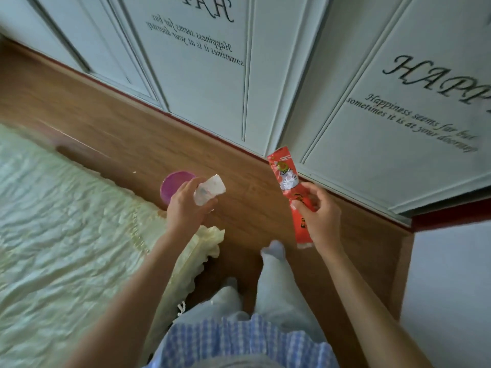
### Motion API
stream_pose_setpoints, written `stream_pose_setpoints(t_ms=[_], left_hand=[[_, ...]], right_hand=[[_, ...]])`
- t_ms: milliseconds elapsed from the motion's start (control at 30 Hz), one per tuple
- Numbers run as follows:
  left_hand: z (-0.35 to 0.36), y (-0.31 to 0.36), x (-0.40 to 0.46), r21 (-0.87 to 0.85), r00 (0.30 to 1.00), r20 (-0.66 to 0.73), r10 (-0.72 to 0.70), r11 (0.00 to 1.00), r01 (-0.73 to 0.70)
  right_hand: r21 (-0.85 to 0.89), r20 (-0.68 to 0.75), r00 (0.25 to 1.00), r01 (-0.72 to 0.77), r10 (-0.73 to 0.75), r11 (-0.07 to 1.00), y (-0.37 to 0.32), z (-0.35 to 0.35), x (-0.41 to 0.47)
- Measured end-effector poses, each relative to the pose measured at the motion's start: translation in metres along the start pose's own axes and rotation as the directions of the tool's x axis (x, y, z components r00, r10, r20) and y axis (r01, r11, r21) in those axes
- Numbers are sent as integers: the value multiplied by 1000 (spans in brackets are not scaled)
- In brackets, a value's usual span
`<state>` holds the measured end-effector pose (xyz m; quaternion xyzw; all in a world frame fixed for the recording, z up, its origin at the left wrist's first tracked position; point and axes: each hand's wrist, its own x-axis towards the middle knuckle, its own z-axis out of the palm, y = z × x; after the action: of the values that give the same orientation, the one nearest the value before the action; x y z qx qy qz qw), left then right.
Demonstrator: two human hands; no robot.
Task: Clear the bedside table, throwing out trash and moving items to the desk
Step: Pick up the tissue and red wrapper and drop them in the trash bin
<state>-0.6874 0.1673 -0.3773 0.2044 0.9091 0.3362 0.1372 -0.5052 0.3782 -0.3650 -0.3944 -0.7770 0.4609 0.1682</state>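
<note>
My left hand (187, 205) is closed around a small clear plastic wrapper (210, 191), held above the wooden floor. Just beyond that hand stands a purple round bin (174, 185) on the floor beside the bed, partly hidden by my fingers. My right hand (320, 213) grips a long red snack packet (285, 176) with a cartoon print, held upright to the right of the bin. The bedside table and the desk are out of view.
A bed with a pale green quilted cover (66, 221) and frilled edge fills the left. White wardrobe doors (265, 75) with black lettering run along the back. Wooden floor (239, 160) lies between them. My legs and socked feet (273, 251) show below.
</note>
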Motion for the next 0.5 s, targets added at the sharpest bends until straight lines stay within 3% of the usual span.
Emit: stream_pose_setpoints(t_ms=[300, 500], left_hand=[[49, 50, 79, -56, 948, -186, -258, 966, 252], [70, 66, 102, -166, 888, -244, -389, 919, 357]], right_hand=[[-13, 260, 963, 81, -74, 997, -13, 1, 175], [-33, 466, 873, 178, -143, 983, -24, 17, 250]])
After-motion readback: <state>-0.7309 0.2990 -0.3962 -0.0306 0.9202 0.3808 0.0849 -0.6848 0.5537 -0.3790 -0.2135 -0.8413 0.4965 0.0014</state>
